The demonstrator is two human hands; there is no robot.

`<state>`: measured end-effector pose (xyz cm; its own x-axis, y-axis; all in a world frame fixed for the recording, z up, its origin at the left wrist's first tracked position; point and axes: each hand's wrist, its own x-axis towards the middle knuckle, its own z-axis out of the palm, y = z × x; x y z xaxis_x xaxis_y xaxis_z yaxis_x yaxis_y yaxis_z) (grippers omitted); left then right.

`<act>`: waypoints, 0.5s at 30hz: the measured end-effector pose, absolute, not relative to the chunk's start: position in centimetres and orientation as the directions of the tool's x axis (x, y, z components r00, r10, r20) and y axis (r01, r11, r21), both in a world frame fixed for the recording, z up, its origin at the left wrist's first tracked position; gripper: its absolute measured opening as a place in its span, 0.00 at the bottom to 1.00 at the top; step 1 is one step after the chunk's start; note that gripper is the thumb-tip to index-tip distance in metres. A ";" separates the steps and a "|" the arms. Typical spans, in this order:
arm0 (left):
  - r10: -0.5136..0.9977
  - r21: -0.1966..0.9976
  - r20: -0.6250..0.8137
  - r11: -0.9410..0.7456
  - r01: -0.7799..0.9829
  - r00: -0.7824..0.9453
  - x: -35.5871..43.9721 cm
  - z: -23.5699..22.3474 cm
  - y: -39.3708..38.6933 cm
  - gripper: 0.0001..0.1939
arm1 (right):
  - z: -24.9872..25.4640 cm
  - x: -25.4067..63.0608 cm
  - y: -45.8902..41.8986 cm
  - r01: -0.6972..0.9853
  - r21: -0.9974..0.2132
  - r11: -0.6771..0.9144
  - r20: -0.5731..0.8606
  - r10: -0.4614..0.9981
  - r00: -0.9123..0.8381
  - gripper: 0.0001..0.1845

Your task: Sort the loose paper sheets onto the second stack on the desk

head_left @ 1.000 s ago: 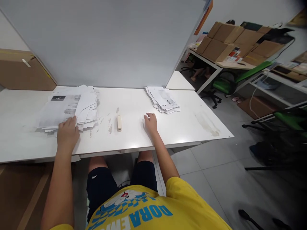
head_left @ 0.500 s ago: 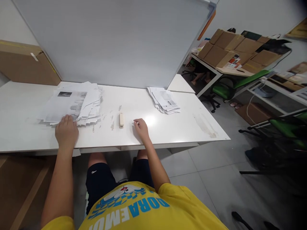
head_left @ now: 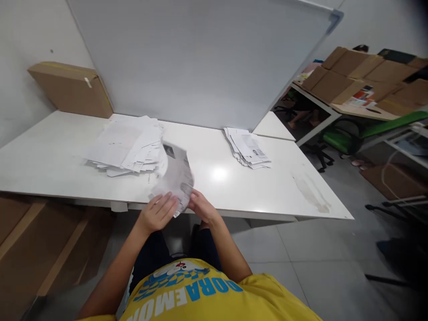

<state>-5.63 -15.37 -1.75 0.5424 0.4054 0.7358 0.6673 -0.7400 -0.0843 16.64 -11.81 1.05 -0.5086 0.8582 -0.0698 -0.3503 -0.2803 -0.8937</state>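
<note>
A bent printed sheet of paper [head_left: 177, 171] is held between my two hands above the table's front edge. My left hand [head_left: 158, 212] grips its lower left part, fingers over the printed side. At its lower right edge, my right hand [head_left: 202, 206] has closed on the paper, the thumb near the margin. Left of the sheet lies a thick, uneven paper stack [head_left: 120, 142] with a mostly blank page on top. A smaller paper stack [head_left: 249, 147] lies farther right. The small cream stapler-like object is hidden, seemingly behind the held sheet.
The white table [head_left: 234, 191] has a smeared patch [head_left: 312, 194] at its right end. A whiteboard [head_left: 200, 62] stands along the back. A cardboard box [head_left: 73, 91] leans at the left rear. To the right are stacked boxes [head_left: 344, 84] and a green chair [head_left: 347, 138].
My left hand has taken the printed top sheet off the left stack and brought it right, towards my body. My right hand has closed on its right edge. The view has shifted left.
</note>
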 end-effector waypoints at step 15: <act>0.490 0.022 0.551 -0.818 0.575 0.676 -8.3 -2.1 -19.1 0.18 | -0.6 16.6 -16.1 -0.386 -0.828 -0.407 -0.287 0.899 -0.331 0.22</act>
<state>-8.34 -19.10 -2.09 0.6757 0.4896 0.5512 0.5746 -0.8182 0.0223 16.60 -16.08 -0.57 -0.3314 0.8986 -0.2875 -0.3859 -0.4071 -0.8278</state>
